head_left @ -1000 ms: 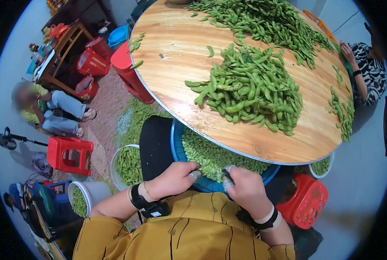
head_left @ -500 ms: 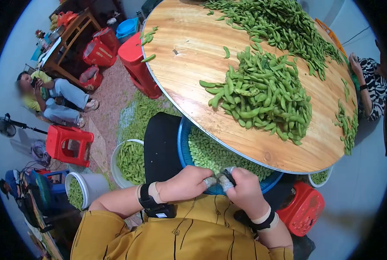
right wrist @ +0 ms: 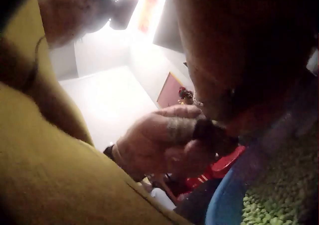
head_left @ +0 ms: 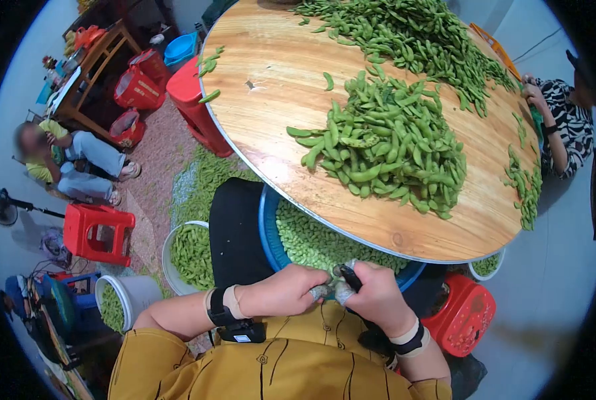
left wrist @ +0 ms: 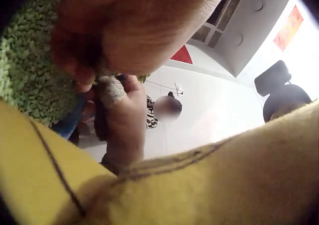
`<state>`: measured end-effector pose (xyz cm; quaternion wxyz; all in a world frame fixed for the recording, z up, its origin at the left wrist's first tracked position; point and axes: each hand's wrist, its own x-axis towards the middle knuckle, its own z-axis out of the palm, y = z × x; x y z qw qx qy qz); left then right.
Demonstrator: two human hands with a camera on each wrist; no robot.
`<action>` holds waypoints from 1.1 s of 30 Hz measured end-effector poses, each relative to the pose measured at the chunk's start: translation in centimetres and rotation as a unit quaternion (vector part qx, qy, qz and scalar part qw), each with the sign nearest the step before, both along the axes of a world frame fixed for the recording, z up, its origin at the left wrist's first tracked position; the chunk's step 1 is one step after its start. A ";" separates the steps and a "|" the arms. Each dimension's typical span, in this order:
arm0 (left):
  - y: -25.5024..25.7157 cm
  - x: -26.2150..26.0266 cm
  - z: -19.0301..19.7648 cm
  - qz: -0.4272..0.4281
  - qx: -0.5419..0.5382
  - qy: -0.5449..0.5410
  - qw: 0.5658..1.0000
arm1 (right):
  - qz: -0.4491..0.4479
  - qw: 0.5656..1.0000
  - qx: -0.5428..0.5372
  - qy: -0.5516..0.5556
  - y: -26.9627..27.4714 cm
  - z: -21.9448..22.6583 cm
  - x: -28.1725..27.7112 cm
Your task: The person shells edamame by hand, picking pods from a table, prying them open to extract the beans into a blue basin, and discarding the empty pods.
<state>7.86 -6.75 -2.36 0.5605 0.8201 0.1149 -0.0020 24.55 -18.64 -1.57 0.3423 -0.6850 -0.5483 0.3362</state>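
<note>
Close together over the near rim of a blue basin (head_left: 266,230), both hands work at fingertip level. A bit of green edamame pod (head_left: 334,273) shows between them, pinched by my left hand (head_left: 286,291), its thumb wrapped in grey tape. My right hand (head_left: 378,293), also taped, grips a small black tool (head_left: 349,276) that points toward the left fingertips; its tip is hidden. Shelled green beans (head_left: 311,237) fill the basin below. In the left wrist view, the left palm covers most of the pod.
A round wooden table (head_left: 271,113) overhangs the basin, bearing a heap of edamame pods (head_left: 391,140) and a larger pile behind. White buckets (head_left: 138,297) of pods stand at left. Red stools (head_left: 468,313) flank the seat. One person (head_left: 78,157) sits at left, another (head_left: 558,127) at right.
The hands have come together from a wider gap and drawn slightly toward the body. The green pieces between them a second ago are now mostly hidden. The head view has shifted slightly.
</note>
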 end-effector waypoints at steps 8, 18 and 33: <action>0.2 0.7 0.1 0.025 -0.076 0.026 0.996 | -0.041 0.995 0.054 -0.071 -0.6 -0.3 -0.1; 0.6 0.7 0.8 0.093 -0.178 0.083 0.976 | -0.067 0.997 0.046 -0.002 -0.2 -0.5 -0.9; 5.9 -4.6 6.5 0.171 0.417 0.125 0.884 | 0.026 0.990 0.072 -0.117 -0.2 -0.4 0.1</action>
